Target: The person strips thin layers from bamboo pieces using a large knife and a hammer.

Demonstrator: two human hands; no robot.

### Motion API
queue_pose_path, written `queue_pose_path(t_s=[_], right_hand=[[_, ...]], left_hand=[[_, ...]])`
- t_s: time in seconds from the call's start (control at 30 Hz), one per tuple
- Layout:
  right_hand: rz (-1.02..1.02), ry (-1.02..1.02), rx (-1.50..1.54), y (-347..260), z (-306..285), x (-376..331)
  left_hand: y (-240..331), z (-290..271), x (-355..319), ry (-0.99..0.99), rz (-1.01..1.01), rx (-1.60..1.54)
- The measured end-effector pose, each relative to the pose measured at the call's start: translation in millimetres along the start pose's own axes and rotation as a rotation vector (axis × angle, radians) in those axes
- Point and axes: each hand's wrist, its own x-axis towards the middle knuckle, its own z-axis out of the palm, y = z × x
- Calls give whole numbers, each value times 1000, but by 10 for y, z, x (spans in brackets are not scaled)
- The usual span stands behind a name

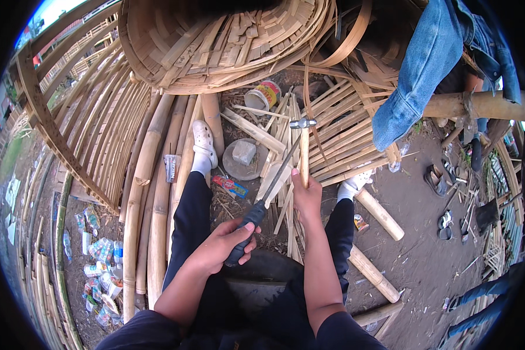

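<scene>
My left hand (230, 244) is wrapped round the thick black handle of a long, narrow blade (281, 174), a knife or machete by its look. The blade slants up and away to the right over split bamboo pieces (274, 185). In my right hand (307, 195) is a hammer (304, 146) with a pale wooden handle, held upright with its metal head (303, 123) at the far end. The blade's tip comes close to the hammer handle; I cannot tell whether they touch. Just left of the blade, a grey stone block (244, 153) rests on a round grey slab (234, 166).
A large woven bamboo basket (227, 46) fills the far side. Bamboo poles (151, 151) and a slatted bamboo frame (99, 134) stand at left, beside plastic litter (102, 256). Bamboo slats (344, 128) lie at far right, under a hanging denim garment (417, 76). Cut bamboo lengths (379, 216) lie nearer.
</scene>
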Motion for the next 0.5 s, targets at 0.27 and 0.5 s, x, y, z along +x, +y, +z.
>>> queue_pose_path(t_s=[0.27, 0.5], right_hand=[[-171, -28, -247, -275, -398, -224], [-297, -102, -601, -836, -658, -540]], left_hand=[[-35, -47, 42, 67, 37, 92], [-73, -67, 56, 57, 68, 70]])
